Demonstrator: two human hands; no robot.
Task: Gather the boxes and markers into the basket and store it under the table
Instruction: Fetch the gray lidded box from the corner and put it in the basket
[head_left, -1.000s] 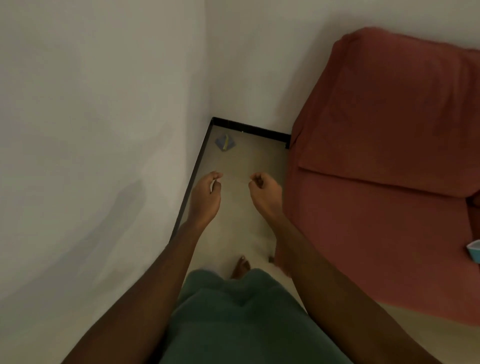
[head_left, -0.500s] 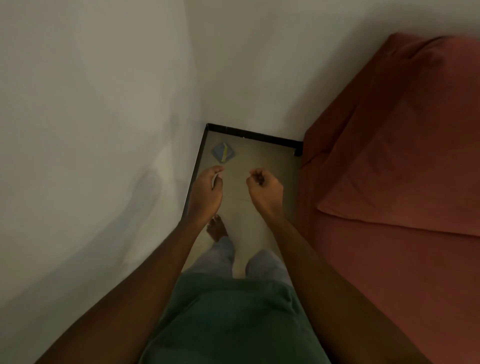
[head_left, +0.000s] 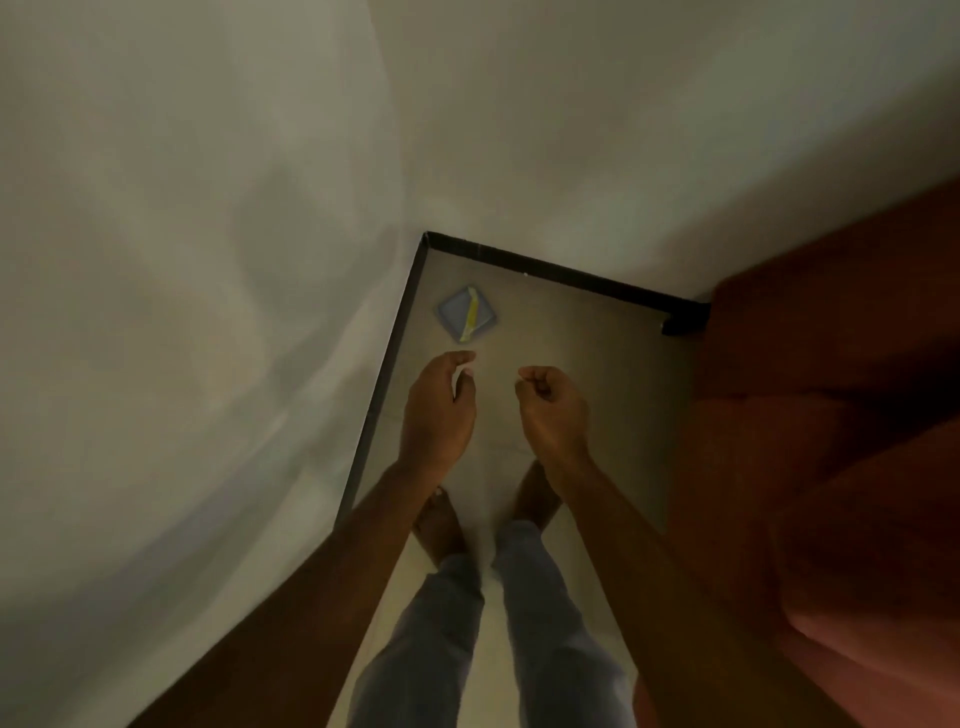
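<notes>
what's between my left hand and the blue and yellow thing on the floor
Nothing visible. Only bare floor shows between the left hand and the blue and yellow thing, which lies near the black skirting.

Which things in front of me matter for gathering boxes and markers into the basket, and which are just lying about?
For the job: blue-grey box on the floor near the corner; yellow marker, it seems, lying across it. No basket or table shows.
Just there: red upholstered seat; black skirting; white wall.
</notes>
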